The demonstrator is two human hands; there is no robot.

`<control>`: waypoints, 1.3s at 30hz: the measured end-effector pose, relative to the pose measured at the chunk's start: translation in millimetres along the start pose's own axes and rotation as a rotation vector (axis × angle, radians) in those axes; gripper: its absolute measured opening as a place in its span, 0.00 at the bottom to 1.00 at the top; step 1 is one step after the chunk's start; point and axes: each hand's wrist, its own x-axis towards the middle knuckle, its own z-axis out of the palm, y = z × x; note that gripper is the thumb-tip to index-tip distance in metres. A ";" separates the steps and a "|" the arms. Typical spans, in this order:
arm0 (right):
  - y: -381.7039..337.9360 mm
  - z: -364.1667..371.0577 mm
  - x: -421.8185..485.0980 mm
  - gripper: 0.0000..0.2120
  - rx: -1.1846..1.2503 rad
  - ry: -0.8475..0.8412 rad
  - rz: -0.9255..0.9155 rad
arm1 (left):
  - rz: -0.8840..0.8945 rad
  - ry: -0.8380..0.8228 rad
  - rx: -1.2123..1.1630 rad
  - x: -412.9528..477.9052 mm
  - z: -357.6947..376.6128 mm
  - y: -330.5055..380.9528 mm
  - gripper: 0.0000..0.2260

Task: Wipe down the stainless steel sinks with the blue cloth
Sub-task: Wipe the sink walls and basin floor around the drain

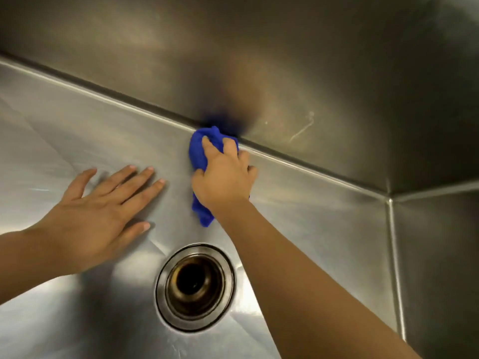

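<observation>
Head view: the right hand (225, 174) grips the bunched cloth (201, 151), fingers curled over it, pressing it on the sink (324, 208) floor at the back wall seam. The left hand (103, 206) lies flat, fingers straight, beside the drain (195, 285).

A kitchen wash area: deep stainless steel sink (77, 130) with open drain (195, 286).

Warm, uneven light across the sink (77, 125): bright glare lower left, deep shade upper right.
</observation>
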 end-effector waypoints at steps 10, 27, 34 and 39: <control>127.6 -29.7 -46.9 0.30 -0.003 -0.092 0.490 | 0.029 -0.017 -0.022 13.6 -21.1 35.2 0.29; 204.4 -25.9 -81.6 0.28 0.114 -0.038 0.530 | -0.042 -0.090 -0.065 24.5 -20.1 72.7 0.28; 124.2 -7.1 -48.3 0.31 0.058 0.064 0.221 | 0.043 -0.104 -0.039 30.2 -10.8 86.7 0.27; 176.4 -8.2 -44.3 0.29 0.059 0.122 0.166 | 0.084 -0.136 -0.079 32.6 0.9 109.6 0.28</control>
